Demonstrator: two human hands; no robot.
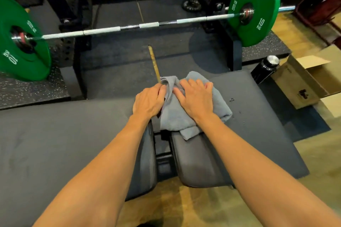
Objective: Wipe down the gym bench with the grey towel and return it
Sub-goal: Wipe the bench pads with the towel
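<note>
The left hand (148, 101) pinches the towel (186, 110); the right hand (198, 100) presses it, fingers spread. Bunched over the bench (258, 116) gap, it may snag.

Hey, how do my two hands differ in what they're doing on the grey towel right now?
The left hand sits at the grey towel's left edge, fingers curled, pinching bunched cloth. The right hand lies on top of the towel, palm down, fingers spread flat, pressing rather than gripping. Both touch the towel where it spans the gap between the bench pads.
</note>
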